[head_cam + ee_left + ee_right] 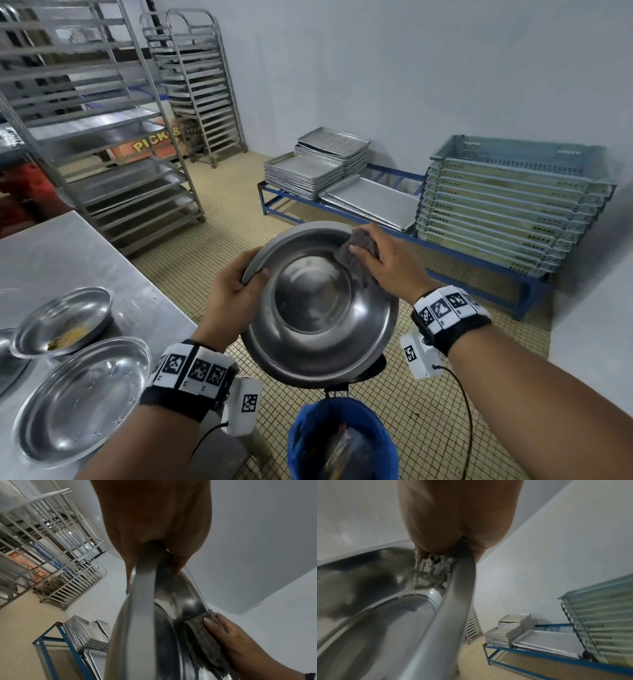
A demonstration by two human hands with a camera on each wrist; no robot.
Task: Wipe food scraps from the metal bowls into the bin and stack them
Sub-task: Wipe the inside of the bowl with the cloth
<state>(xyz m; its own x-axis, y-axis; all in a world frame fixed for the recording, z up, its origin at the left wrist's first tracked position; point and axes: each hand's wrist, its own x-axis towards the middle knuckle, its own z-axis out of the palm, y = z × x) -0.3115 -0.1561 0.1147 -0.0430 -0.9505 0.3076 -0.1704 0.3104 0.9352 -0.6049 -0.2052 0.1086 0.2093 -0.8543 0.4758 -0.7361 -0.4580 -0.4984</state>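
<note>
Steel table (85, 253) seen left of hands, blue-lined bin (308, 431) below them; metal bowl (318, 301) tilted above bin, rim pinched by left hand (233, 294); grey cloth (356, 245) gripped by right hand (387, 263) at far rim; scraps likely flung past bin if wiped sideways

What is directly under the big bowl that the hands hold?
Under the big bowl stands a bin with a blue bag, scraps showing inside. The bowl covers a dark object above the bin; its nature is unclear.

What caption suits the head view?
Left hand tilts metal bowl over blue bin; right hand wipes with cloth.
</note>
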